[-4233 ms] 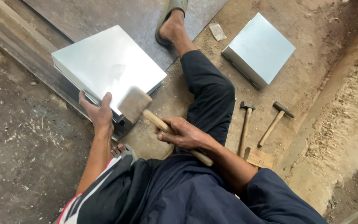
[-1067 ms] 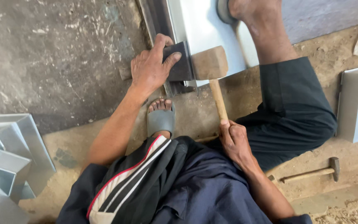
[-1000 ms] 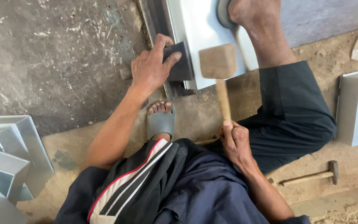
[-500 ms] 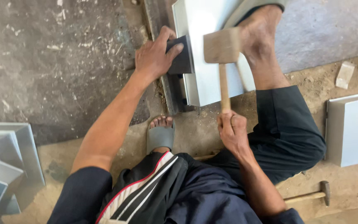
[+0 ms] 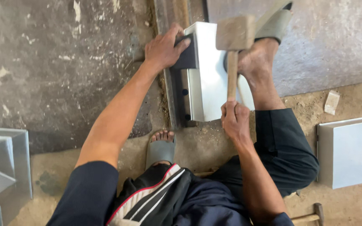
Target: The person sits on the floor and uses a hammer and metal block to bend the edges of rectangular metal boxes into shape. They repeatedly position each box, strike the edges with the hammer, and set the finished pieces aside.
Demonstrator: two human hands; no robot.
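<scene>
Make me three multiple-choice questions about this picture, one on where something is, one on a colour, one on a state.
1. Where is the left hand?
A. on a dark block at the metal box
B. on the floor
C. on the knee

2. What colour is the mallet head?
A. red
B. pale wood
C. black

3. How is the mallet held?
A. lying down
B. raised over the box in the right hand
C. dropped

Answers: 1 A, fingers press the block; 2 B, bare wood; 3 B, gripped by the handle.

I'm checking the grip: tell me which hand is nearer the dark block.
Left. The left hand lies on the dark block, fingers over it. The right hand is lower down, gripping the wooden mallet handle.
</scene>
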